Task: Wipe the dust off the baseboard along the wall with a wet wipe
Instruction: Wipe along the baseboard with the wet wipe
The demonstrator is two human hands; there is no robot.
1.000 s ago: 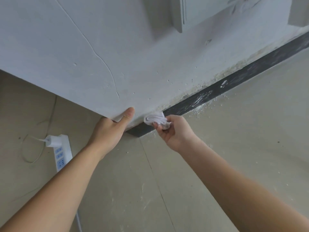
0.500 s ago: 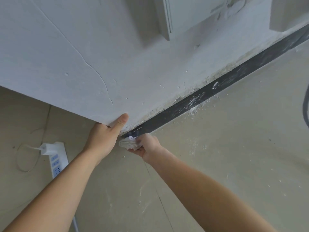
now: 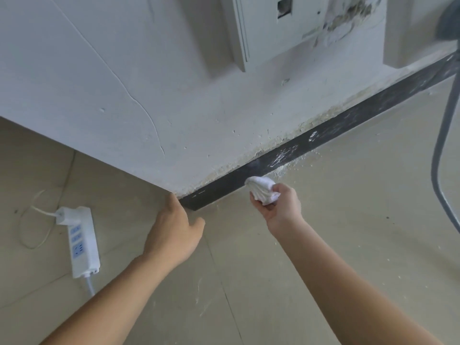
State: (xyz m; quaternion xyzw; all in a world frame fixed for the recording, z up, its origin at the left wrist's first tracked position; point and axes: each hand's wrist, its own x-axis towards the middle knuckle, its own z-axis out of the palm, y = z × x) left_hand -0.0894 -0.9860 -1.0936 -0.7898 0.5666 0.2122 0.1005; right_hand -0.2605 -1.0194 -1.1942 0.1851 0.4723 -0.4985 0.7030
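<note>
A dark baseboard [image 3: 323, 135] runs along the foot of the white wall [image 3: 174, 95], streaked with white dust toward the right. My right hand [image 3: 278, 207] grips a bunched white wet wipe [image 3: 262, 192], which touches the baseboard's lower edge a short way right of the wall corner. My left hand [image 3: 174, 227] rests at the wall corner, its fingers wrapped round the far side and hidden, thumb free above the floor.
A white power strip [image 3: 82, 242] with a plugged-in adapter and thin cable lies on the floor at the left. A thick grey hose [image 3: 443, 135] hangs at the right edge. White dust crumbs [image 3: 293, 168] lie on the tiled floor below the baseboard. A white panel box [image 3: 261, 28] sits on the wall above.
My right hand with the wipe went down to the baseboard's corner end, then slid right along it. My left hand dropped lower on the wall corner.
</note>
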